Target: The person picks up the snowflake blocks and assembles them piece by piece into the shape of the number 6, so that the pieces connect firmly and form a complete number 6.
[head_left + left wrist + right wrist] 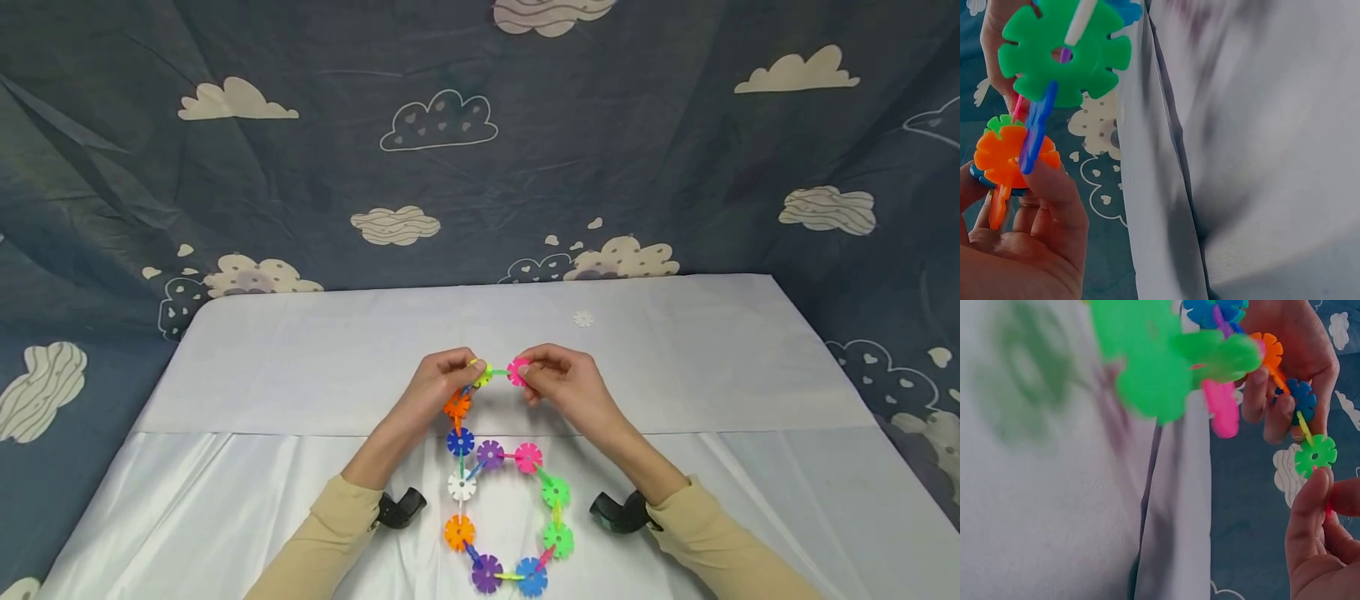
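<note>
My left hand (pixel 442 383) pinches a yellow-green notched plastic disc (pixel 483 373) at the top of a chain of snowflake-shaped interlocking discs. My right hand (pixel 562 379) pinches a pink disc (pixel 517 372) between thumb and fingers. A green disc (pixel 498 372), seen edge-on, links the two. From the left hand the chain runs down through orange (pixel 457 406) and blue (pixel 461 442) discs to a white disc (pixel 461 486), part of a multicoloured ring. The right wrist view shows a green disc (pixel 1316 456) beside the right fingertips; fingers partly hide the pink disc.
A loose white disc (pixel 582 319) lies on the white-covered table (pixel 720 358) beyond the right hand. Black wrist cameras (pixel 401 508) sit on both forearms. Behind the table hangs a dark cloth (pixel 465 183) with cloud prints.
</note>
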`<state>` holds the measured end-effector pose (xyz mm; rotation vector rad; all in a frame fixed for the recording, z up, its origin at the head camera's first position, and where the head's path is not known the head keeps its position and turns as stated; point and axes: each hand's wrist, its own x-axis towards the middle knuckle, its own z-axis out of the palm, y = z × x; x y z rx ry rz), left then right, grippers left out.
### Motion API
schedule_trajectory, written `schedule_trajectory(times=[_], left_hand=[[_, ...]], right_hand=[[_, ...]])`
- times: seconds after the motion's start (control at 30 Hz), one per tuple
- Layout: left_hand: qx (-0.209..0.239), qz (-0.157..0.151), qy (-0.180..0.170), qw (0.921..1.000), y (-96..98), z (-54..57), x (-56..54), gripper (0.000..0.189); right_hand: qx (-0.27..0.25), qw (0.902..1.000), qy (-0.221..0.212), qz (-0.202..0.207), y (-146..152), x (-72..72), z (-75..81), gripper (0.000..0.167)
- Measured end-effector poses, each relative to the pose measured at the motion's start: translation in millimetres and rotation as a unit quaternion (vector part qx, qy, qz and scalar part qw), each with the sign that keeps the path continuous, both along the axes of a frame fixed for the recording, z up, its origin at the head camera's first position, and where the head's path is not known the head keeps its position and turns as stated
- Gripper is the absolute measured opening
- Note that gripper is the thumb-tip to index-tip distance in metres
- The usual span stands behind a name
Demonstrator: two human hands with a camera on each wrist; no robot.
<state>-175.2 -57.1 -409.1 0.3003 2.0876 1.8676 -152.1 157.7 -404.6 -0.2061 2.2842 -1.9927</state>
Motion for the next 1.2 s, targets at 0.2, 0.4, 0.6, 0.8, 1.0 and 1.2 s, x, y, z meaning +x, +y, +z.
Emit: schedule_trajectory(times=[0.2, 0.4, 0.6, 0.8, 1.0, 1.2], left_hand=[[0.006, -0.004, 0.013, 0.9999, -0.7, 0.4, 0.2, 0.027], [0.0, -0.024, 0.038, 0.999, -1.9, 3.0, -0.4, 0.027], [-0.004, -0.039, 0.042, 0.9983, -1.4, 5.5, -2.0, 0.028], [0.0, -0.037, 0.042, 0.9984, 0.0, 5.0, -3.6, 0.028], [-0.002, -0.039, 0.035, 0.9986, 0.2, 3.3, -4.9, 0.029], [-0.016, -0.051, 0.041, 0.9977, 0.9, 4.5, -5.7, 0.031]], right_hand=[[-0.018, 0.9997, -0.009, 0.015, -1.0, 1.4, 3.3, 0.018], [-0.017, 0.9998, 0.006, 0.007, -2.8, 2.5, 3.6, 0.016], [0.0, 0.9994, 0.034, 0.003, -3.2, 1.5, 2.0, 0.012], [0.014, 0.9981, 0.06, -0.003, -4.1, 1.1, 1.7, 0.011], [0.033, 0.9973, 0.064, -0.01, -6.7, 4.2, 3.6, 0.011], [0.058, 0.9951, 0.08, -0.006, -5.6, 3.2, -1.8, 0.012]])
